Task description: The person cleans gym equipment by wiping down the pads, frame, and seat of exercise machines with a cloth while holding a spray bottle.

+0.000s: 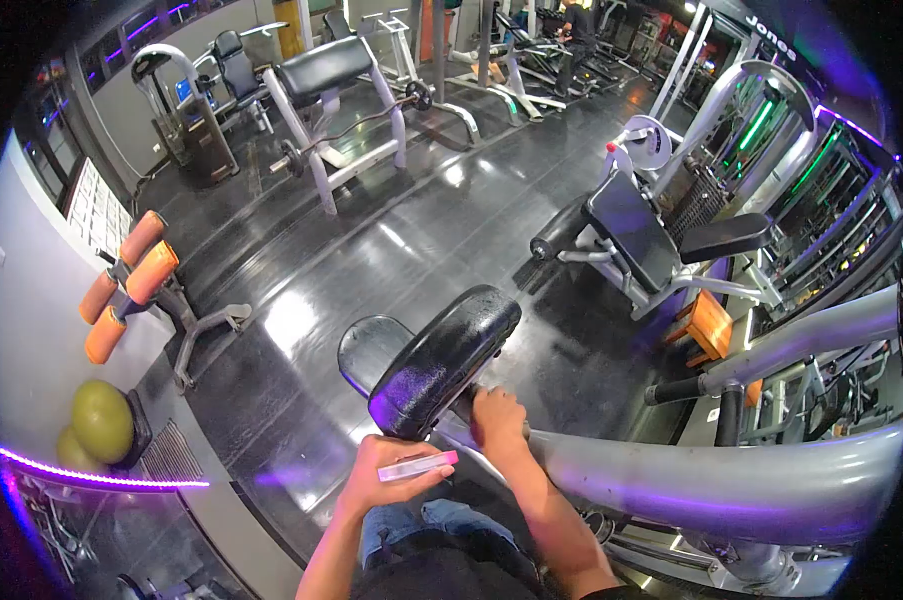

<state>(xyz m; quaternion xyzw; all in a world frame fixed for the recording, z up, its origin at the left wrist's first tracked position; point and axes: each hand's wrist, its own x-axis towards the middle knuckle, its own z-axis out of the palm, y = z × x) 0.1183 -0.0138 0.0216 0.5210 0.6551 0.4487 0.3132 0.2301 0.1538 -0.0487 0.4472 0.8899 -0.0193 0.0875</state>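
My left hand [386, 470] is closed around a slim, flat pink-and-white object [417, 466]; its exact kind does not show. That hand is just below the near end of a black padded cushion [446, 360] on an exercise machine. Right of the cushion, my right hand [499, 415] is a fist at the cushion's underside, by its mount; what lies within the fingers is hidden. A thick grey machine frame tube [671, 480] runs from beside my right hand to the right. Beyond the cushion sits a second black pad [369, 345], partly covered.
A black-padded machine [631, 230] stands ahead right near an orange wooden stool [706, 325]. At left are a bench with orange foam rollers [151, 272] and green balls [102, 420]. A preacher bench [323, 68] with a curl bar stands farther off. A person [576, 40] is at the back.
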